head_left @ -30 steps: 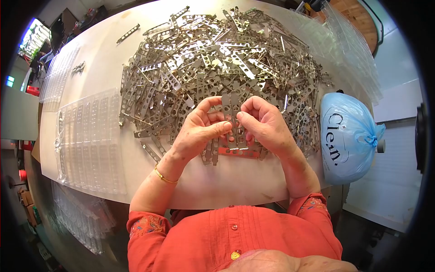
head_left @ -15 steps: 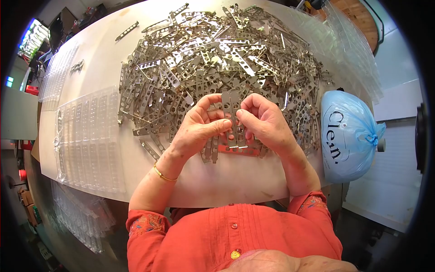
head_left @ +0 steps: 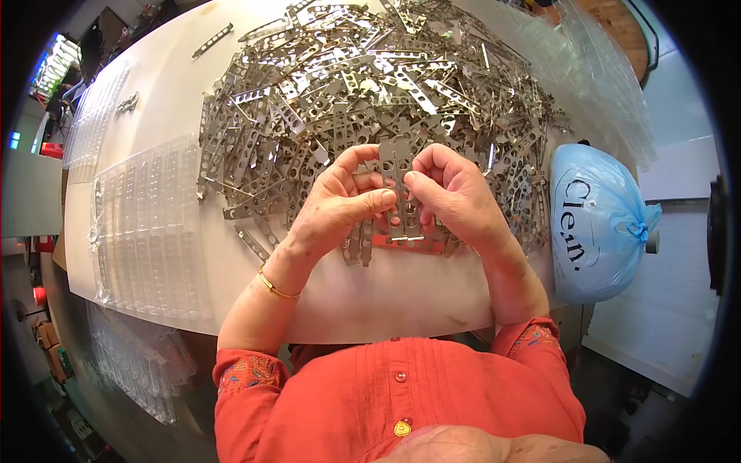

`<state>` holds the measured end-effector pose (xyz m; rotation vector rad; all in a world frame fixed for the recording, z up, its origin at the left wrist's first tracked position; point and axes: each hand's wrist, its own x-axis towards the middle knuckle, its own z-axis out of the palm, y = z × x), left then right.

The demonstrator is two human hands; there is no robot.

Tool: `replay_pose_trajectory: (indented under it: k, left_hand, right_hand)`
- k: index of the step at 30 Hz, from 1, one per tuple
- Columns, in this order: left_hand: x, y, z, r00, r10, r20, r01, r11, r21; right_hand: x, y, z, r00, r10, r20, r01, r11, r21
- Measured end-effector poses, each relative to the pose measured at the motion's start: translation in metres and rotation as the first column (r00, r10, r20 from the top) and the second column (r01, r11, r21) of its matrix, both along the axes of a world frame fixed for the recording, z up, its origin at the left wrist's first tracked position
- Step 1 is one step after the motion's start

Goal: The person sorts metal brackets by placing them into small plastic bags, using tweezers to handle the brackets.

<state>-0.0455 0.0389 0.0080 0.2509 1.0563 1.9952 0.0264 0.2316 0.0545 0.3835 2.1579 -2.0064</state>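
Between both hands, perforated metal brackets stand nearly upright in view, close together, rounded tabs at the top and bent ends at the bottom. My left hand pinches them from the left with thumb and curled fingers. From the other side, my right hand has its thumb and bent forefinger at the right edge of the brackets. Behind the hands spreads a large heap of similar brackets. Just below the fingers lie a red strip and a few loose brackets on the table.
Clear moulded plastic trays lie at the left, with a small bunch of metal parts nearby. One bracket lies apart at the back left. A tied blue bag stands on the right, in front of clear plastic sheets.
The view has shifted slightly, so the table and heap sit a little higher. Both hands keep their grip; the tops of the held brackets now appear closer together.
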Motion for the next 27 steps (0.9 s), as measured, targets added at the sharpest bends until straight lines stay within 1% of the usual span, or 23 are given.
replay_pose_trajectory:
  k: [7,9,13,18,27]
  left_hand:
    - [-0.0005,0.0002,0.0014,1.000,-0.001,0.002,0.001,1.000,-0.002]
    - [-0.0010,-0.0001,-0.0019,0.999,-0.013,-0.035,0.014,1.000,0.013]
    - [-0.0008,0.0007,-0.0034,0.999,-0.003,-0.046,0.004,1.000,0.005]
    - [-0.0015,0.0004,-0.0041,0.999,-0.010,-0.043,0.011,1.000,0.024]
    - [-0.0011,0.0001,-0.0033,1.000,-0.007,-0.022,0.007,1.000,0.029]
  right_hand:
    - [-0.0004,-0.0002,-0.0001,1.000,-0.001,0.013,0.001,1.000,0.001]
    - [-0.0004,-0.0003,-0.0012,1.000,-0.004,0.015,0.004,1.000,0.002]
    - [0.0000,0.0003,-0.0017,1.000,0.005,0.004,-0.005,1.000,-0.003]
    - [0.0002,-0.0007,0.0006,0.999,0.001,0.033,-0.001,1.000,-0.011]
    - [0.0006,-0.0007,-0.0003,1.000,0.005,0.012,-0.005,1.000,-0.006]
